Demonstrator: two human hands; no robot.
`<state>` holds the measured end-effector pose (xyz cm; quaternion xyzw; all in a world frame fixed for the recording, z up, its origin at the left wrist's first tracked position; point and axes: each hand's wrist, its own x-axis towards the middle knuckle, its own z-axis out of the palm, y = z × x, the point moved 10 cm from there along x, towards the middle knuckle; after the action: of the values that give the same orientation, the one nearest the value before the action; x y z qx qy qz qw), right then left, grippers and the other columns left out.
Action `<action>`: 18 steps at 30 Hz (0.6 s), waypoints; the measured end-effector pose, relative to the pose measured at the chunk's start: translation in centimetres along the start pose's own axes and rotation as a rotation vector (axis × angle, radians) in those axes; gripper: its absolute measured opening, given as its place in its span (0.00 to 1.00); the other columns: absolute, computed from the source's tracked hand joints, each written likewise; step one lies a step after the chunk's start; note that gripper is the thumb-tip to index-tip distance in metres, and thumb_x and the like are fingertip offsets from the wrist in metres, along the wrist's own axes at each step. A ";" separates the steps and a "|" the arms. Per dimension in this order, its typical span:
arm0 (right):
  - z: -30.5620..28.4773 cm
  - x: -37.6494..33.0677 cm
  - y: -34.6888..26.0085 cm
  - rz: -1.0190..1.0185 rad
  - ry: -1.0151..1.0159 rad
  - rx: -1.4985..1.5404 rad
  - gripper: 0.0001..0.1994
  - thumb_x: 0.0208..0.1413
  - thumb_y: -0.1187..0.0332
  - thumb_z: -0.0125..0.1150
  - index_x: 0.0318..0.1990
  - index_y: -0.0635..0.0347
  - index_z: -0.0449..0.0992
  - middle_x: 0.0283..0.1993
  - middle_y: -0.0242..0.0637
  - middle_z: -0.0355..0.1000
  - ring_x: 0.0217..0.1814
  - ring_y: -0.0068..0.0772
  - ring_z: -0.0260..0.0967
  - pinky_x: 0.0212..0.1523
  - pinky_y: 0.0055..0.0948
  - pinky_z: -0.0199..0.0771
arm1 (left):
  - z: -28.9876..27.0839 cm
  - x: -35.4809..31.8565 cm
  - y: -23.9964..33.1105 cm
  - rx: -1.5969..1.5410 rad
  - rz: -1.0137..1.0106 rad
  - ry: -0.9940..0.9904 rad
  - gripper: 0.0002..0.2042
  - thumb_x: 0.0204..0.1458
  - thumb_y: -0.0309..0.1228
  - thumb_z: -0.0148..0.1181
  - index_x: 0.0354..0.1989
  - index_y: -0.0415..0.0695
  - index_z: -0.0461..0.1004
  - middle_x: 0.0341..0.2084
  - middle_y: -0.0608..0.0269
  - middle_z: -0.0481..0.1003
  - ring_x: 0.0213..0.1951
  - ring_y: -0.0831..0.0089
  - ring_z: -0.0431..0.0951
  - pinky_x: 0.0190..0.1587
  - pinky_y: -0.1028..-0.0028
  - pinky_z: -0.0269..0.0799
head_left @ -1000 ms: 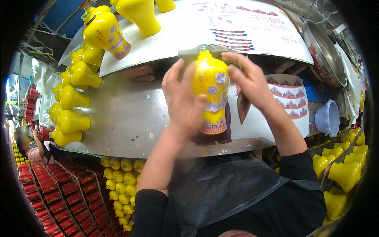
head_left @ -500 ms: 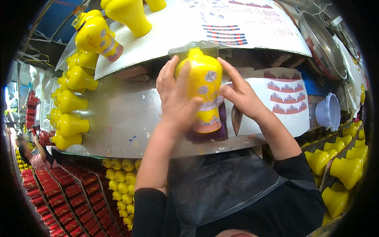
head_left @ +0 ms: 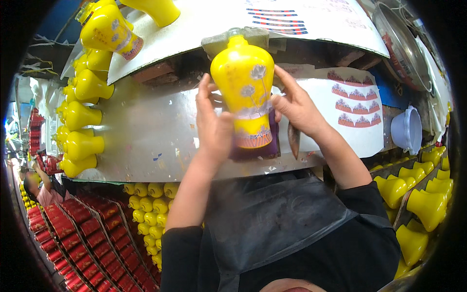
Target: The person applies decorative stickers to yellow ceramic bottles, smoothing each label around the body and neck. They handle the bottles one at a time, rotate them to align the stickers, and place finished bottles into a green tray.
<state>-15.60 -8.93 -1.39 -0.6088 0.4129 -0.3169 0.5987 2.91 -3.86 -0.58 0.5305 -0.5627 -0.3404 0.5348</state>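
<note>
A glossy yellow bottle point(head_left: 238, 73) with a clear neck stands out between my two hands, neck pointing away from me. Its front carries grey-purple flowers, a pale band at the waist and a patterned strip round the base. On its left side my left hand point(head_left: 212, 124) rests with fingers curled behind it and the thumb at the lower body, slightly blurred. From the right, my right hand point(head_left: 299, 109) grips it, thumb near the waist and some fingers hidden behind. Under the bottle's lower part lies a dark purple pad point(head_left: 273, 138); a dark pointed blade-like tool point(head_left: 294, 141) is beside it.
Decal sheets point(head_left: 357, 131) lie right on the metal table point(head_left: 146, 131), with more on the raised white board point(head_left: 331, 39). A decorated yellow bottle point(head_left: 104, 29) and several plain ones point(head_left: 85, 117) are at left. A lilac bucket point(head_left: 406, 129) and racked yellow bottles point(head_left: 428, 207) are at right.
My left hand has drawn back from across the bottle's front to its left side, uncovering more of it. My right hand stays on the right side. The whole view has shifted slightly.
</note>
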 end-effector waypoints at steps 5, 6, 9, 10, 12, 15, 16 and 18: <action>1.1 -0.5 0.9 -0.036 -0.024 0.054 0.42 0.63 0.62 0.62 0.79 0.62 0.46 0.74 0.57 0.57 0.47 0.29 0.78 0.47 0.29 0.79 | 1.2 -1.0 -1.6 -0.239 -0.083 -0.014 0.41 0.62 0.42 0.59 0.78 0.40 0.44 0.65 0.43 0.62 0.66 0.54 0.66 0.70 0.57 0.60; 1.1 -0.6 0.9 -0.027 -0.029 0.057 0.42 0.63 0.61 0.62 0.79 0.62 0.46 0.73 0.57 0.58 0.47 0.29 0.78 0.47 0.28 0.79 | 1.3 -1.0 -1.6 -0.248 -0.089 -0.031 0.41 0.63 0.42 0.58 0.78 0.40 0.43 0.66 0.43 0.62 0.66 0.54 0.66 0.70 0.57 0.60; 1.0 -0.7 1.2 0.029 -0.056 0.085 0.41 0.65 0.60 0.62 0.79 0.62 0.46 0.71 0.56 0.61 0.47 0.28 0.77 0.47 0.28 0.79 | 1.2 -1.0 -1.4 -0.303 -0.105 -0.046 0.42 0.64 0.42 0.57 0.79 0.39 0.41 0.68 0.42 0.60 0.68 0.54 0.65 0.70 0.58 0.59; 1.2 -0.7 1.5 0.069 -0.072 0.108 0.41 0.65 0.60 0.62 0.78 0.63 0.46 0.70 0.55 0.62 0.47 0.27 0.77 0.47 0.28 0.79 | 1.1 -1.0 -1.3 -0.340 -0.111 -0.027 0.42 0.65 0.43 0.57 0.78 0.38 0.41 0.69 0.41 0.60 0.69 0.54 0.64 0.70 0.59 0.59; 1.3 -0.5 1.7 0.097 -0.051 0.135 0.41 0.66 0.59 0.62 0.78 0.63 0.46 0.68 0.54 0.64 0.47 0.27 0.76 0.48 0.28 0.78 | 1.1 -0.9 -1.0 -0.235 -0.097 -0.028 0.42 0.65 0.44 0.57 0.78 0.34 0.41 0.70 0.39 0.59 0.70 0.53 0.63 0.71 0.61 0.58; 1.3 -0.1 1.2 0.022 0.028 0.120 0.41 0.66 0.58 0.62 0.78 0.65 0.47 0.66 0.52 0.66 0.48 0.27 0.76 0.50 0.27 0.78 | 1.5 -0.4 -0.6 0.003 -0.062 -0.054 0.43 0.65 0.45 0.58 0.77 0.30 0.42 0.71 0.38 0.59 0.71 0.54 0.62 0.71 0.63 0.58; 1.5 -0.1 0.8 -0.023 0.035 0.099 0.41 0.66 0.58 0.62 0.78 0.66 0.47 0.66 0.52 0.66 0.48 0.27 0.76 0.50 0.27 0.78 | 1.6 -0.4 -0.6 -0.046 -0.071 -0.040 0.43 0.65 0.45 0.58 0.76 0.28 0.43 0.70 0.38 0.60 0.71 0.54 0.62 0.72 0.63 0.57; 1.8 -0.1 0.5 -0.056 0.033 0.081 0.41 0.65 0.58 0.62 0.77 0.67 0.47 0.66 0.52 0.66 0.50 0.28 0.76 0.52 0.28 0.78 | 1.5 -0.4 -0.6 -0.114 -0.078 -0.026 0.43 0.65 0.45 0.58 0.76 0.28 0.44 0.70 0.38 0.60 0.71 0.54 0.62 0.72 0.63 0.57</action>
<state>-14.14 -7.94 -2.05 -0.5900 0.3926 -0.3601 0.6067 1.56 -3.91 -1.57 0.5162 -0.5281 -0.3996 0.5430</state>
